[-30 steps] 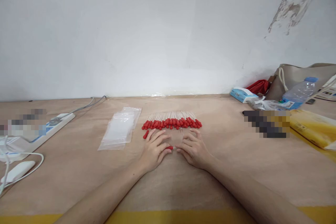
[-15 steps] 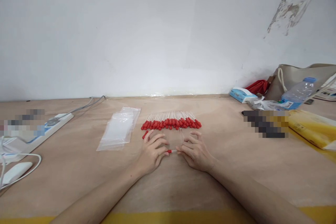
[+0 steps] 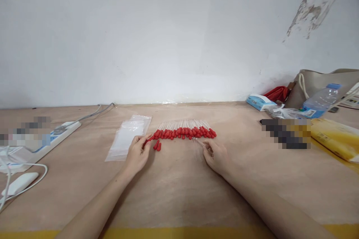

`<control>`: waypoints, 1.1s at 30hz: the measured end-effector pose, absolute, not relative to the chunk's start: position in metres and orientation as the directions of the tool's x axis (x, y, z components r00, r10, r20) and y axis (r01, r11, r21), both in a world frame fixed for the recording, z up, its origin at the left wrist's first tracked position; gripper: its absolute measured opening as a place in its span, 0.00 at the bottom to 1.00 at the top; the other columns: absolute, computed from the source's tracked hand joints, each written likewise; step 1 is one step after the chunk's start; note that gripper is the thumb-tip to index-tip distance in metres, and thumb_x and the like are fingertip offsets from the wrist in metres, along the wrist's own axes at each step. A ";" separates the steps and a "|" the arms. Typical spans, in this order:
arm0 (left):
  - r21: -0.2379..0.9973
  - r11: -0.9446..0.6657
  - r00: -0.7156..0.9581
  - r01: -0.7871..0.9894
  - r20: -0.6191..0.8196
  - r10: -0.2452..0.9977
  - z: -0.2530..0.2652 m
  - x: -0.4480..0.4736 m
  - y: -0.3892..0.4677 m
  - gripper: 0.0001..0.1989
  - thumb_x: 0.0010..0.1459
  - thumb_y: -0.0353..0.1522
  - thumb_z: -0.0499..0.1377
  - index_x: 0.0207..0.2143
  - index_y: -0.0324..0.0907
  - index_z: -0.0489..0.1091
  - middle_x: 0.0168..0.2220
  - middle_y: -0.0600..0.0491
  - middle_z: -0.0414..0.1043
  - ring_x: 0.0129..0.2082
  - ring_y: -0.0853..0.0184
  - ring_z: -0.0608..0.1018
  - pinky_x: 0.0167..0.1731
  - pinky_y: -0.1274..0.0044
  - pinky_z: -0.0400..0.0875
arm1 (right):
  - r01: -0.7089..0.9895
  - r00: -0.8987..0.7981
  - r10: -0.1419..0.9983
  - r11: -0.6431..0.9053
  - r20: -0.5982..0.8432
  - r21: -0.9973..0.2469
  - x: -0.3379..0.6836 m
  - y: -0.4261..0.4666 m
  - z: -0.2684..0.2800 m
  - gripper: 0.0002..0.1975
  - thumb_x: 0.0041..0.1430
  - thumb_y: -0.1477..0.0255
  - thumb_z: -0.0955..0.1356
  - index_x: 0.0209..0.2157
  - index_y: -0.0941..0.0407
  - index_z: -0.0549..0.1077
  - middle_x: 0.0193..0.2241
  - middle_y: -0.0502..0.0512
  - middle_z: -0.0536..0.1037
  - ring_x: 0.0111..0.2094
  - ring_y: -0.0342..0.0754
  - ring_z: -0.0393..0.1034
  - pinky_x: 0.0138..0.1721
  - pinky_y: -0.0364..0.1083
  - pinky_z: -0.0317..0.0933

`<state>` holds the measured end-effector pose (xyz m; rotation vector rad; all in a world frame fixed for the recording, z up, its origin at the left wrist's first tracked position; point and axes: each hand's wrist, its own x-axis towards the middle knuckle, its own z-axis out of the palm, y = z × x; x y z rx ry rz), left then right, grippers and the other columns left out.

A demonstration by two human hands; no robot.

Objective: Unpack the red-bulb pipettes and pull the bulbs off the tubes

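Left hand (image 3: 138, 154), beside a pile of clear bags (image 3: 126, 136) too overlapped to count, has thumb and fingertips closed around one red bulb (image 3: 145, 142). Just right lie two loose bulbs (image 3: 159, 146), seemingly light, soft and rubbery, best pinched at the middle. Behind them and rightward runs one row of red-tipped tubes (image 3: 183, 131), dozens, too crowded to count exactly; their slim stems look stiff, slippery and perhaps brittle, so holding by the bulb seems safest. Right hand (image 3: 218, 155) is curled, thumb and forefinger nearly meeting beside a few thin clear tubes (image 3: 195, 140); whether it grips one, I cannot tell.
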<state>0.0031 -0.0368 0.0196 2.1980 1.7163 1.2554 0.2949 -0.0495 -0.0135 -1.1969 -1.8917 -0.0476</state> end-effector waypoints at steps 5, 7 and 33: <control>0.641 -0.263 0.005 0.721 0.375 0.927 0.017 -0.009 -0.030 0.15 0.52 0.40 0.53 0.39 0.40 0.64 0.27 0.55 0.69 0.27 0.67 0.73 0.27 0.77 0.68 | 0.767 -0.115 0.730 0.497 0.674 -0.407 0.295 -0.044 -0.016 0.08 0.51 0.76 0.59 0.28 0.56 0.69 0.23 0.53 0.72 0.25 0.44 0.67 0.25 0.42 0.60; 0.645 -0.263 0.030 0.717 0.348 0.937 0.013 -0.007 -0.029 0.14 0.51 0.41 0.54 0.36 0.41 0.64 0.27 0.54 0.70 0.28 0.67 0.74 0.28 0.77 0.68 | 0.762 -0.127 0.707 0.519 0.696 -0.388 0.293 -0.042 -0.017 0.10 0.51 0.77 0.59 0.29 0.57 0.71 0.24 0.54 0.72 0.26 0.45 0.67 0.27 0.42 0.61; 0.165 -0.473 0.312 0.866 0.562 0.766 0.035 0.028 -0.011 0.12 0.53 0.39 0.56 0.37 0.43 0.69 0.36 0.50 0.70 0.40 0.59 0.70 0.39 0.69 0.62 | 0.676 -0.138 0.732 0.562 0.668 -0.476 0.277 -0.044 -0.019 0.09 0.52 0.69 0.65 0.35 0.58 0.71 0.33 0.57 0.68 0.28 0.44 0.64 0.28 0.45 0.63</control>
